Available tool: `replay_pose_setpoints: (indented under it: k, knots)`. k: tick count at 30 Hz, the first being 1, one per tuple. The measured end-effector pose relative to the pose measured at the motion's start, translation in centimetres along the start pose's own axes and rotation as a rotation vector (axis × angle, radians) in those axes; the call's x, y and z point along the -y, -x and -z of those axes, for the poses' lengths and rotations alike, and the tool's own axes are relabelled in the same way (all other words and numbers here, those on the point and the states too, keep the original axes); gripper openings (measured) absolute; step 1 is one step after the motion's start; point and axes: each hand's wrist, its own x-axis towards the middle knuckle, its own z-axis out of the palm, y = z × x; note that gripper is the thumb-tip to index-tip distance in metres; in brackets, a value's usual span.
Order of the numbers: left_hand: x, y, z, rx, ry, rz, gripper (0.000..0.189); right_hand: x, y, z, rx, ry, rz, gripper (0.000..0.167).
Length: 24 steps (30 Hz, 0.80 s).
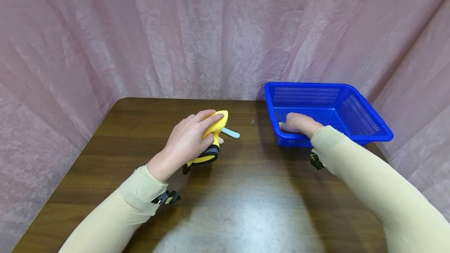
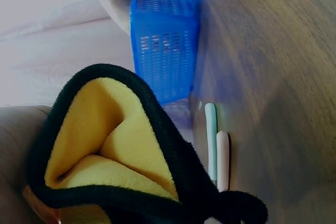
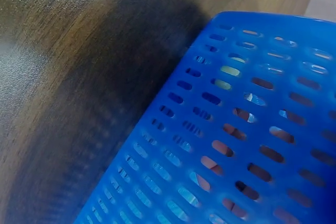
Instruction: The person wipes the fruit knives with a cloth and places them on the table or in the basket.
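My left hand [image 1: 188, 138] grips a yellow oven mitt [image 1: 220, 118] with black and grey bands, above the table. In the left wrist view, the mitt's black-edged cuff [image 2: 149, 129] gapes toward the camera, showing its yellow lining. Beside the mitt lie a light blue handle [image 1: 231, 132] and a pink-beige handle [image 2: 223, 156], their other ends hidden behind it. My right hand [image 1: 299, 123] reaches down into the near left corner of a blue plastic basket [image 1: 332, 139]. A small pale thing [image 1: 281, 125] shows by its fingers; whether they hold it is hidden.
The basket stands at the back right of the brown wooden table [image 1: 246, 190]. Its slotted wall [image 3: 210, 114] comes between the right wrist camera and the fingers. Pink curtains [image 1: 211, 34] hang behind the table and along its sides.
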Motion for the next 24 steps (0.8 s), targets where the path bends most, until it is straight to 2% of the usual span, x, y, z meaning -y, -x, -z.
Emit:
replay_pose_setpoints:
  k: [8, 13, 20, 24]
  knots:
    - [0.33, -0.03, -0.16, 0.009, -0.002, 0.009, 0.063, 0.14, 0.19, -0.23, 0.023, -0.013, 0.057, 0.051]
    - [0.47, -0.13, -0.31, 0.016, 0.005, 0.017, 0.063, 0.31, 0.02, -0.49, 0.043, -0.004, 0.079, 0.049]
    - [0.41, -0.11, -0.27, 0.019, 0.01, 0.021, 0.063, 0.54, -0.16, -0.76, 0.013, 0.042, 0.119, 0.046]
    - [0.43, 0.04, -0.07, 0.023, 0.006, 0.028, 0.063, 0.38, -0.41, -0.76, 0.029, 0.037, 0.126, 0.043]
